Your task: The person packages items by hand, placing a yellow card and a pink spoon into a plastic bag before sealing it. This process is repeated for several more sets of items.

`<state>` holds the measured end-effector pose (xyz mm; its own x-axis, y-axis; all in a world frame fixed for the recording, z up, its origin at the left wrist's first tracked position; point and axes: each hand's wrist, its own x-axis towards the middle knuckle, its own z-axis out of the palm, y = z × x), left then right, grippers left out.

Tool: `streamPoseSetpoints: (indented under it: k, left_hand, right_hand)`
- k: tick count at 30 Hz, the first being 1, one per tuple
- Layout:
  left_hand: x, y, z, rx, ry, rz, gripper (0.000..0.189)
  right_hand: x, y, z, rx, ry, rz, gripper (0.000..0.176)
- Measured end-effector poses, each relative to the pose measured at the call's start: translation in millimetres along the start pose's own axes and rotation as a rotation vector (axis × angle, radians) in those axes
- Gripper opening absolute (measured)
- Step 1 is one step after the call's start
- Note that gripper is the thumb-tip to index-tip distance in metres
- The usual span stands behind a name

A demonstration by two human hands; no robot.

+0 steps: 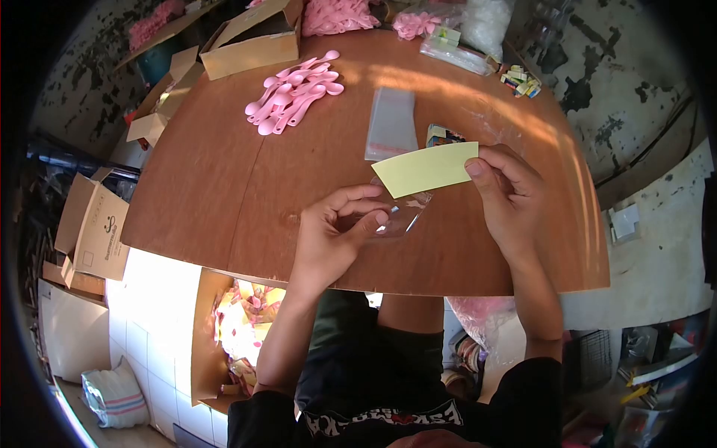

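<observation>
Between the thumb and fingers of my right hand (508, 187) is the right end of a pale yellow card (427, 170). My left hand (340, 224) pinches a clear plastic bag (407, 216) by its left side, just below the card. The card's lower left corner overlaps the bag in this view. Beyond the card lies a stack of clear plastic bags (391, 119) flat on the table. A small stack of printed cards (442, 135) sits beside it, partly hidden behind the yellow card.
Pink plastic spoons (291, 93) lie piled on the wooden table (194, 187), far left. Behind them stand a cardboard box (250, 52) and pink items (340, 16). Small printed packets (520, 81) are at the right edge. An open box of packed goods (209, 336) stands below the table.
</observation>
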<state>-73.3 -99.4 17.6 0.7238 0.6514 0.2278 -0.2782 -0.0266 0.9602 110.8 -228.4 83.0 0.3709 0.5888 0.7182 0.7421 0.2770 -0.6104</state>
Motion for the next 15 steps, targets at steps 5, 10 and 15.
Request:
streamPoseSetpoints:
  k: [5, 10, 15]
  left_hand:
    - [-4, 8, -8, 0.032, -0.014, -0.008, 0.03]
    - [-8, 6, -5, 0.065, -0.152, -0.074, 0.029]
    - [-16, 16, 1, 0.025, -0.105, -0.073, 0.029]
  right_hand:
    - [9, 1, 1, -0.108, -0.245, -0.013, 0.015]
    - [2, -12, 17, -0.039, -0.266, 0.076, 0.014]
    - [0, -22, 17, 0.015, -0.433, 0.093, 0.012]
